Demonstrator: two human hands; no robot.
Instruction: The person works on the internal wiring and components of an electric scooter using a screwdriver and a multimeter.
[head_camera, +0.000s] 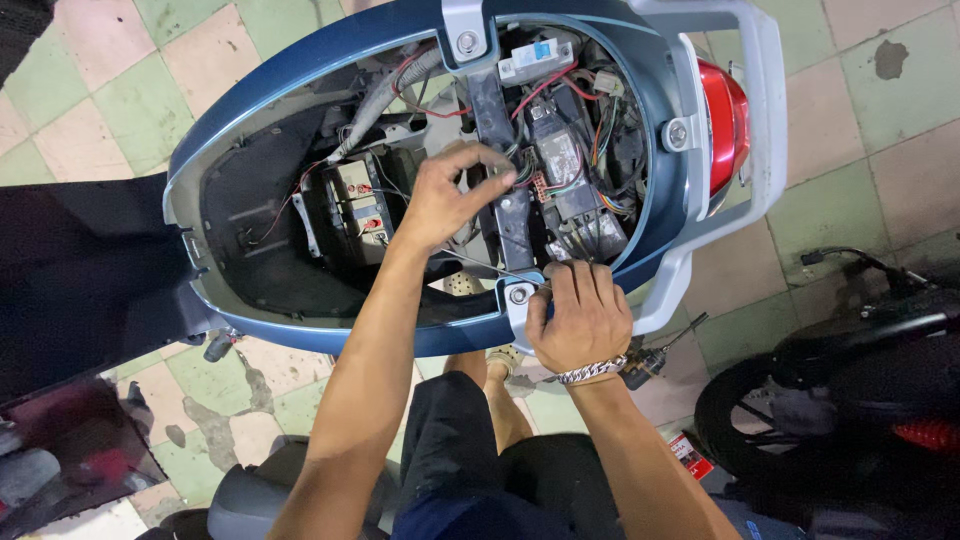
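1. One blue scooter body (300, 70), seat off, compartment open, electrics exposed.
2. One battery (358, 205), low in the bay left of the wiring.
3. One wire bundle (560, 165). Left hand (440, 200) reaches in, fingers half curled by it; a tug could probably pop a connector.
4. Right hand (580, 320) grips a thin rod (480, 262) at the rim bolt (518, 294); it might slip and short something.

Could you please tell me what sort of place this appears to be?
Probably a scooter repair shop: a blue scooter stands opened, wiring exposed, on a stained tiled floor, with a second black scooter parked alongside.
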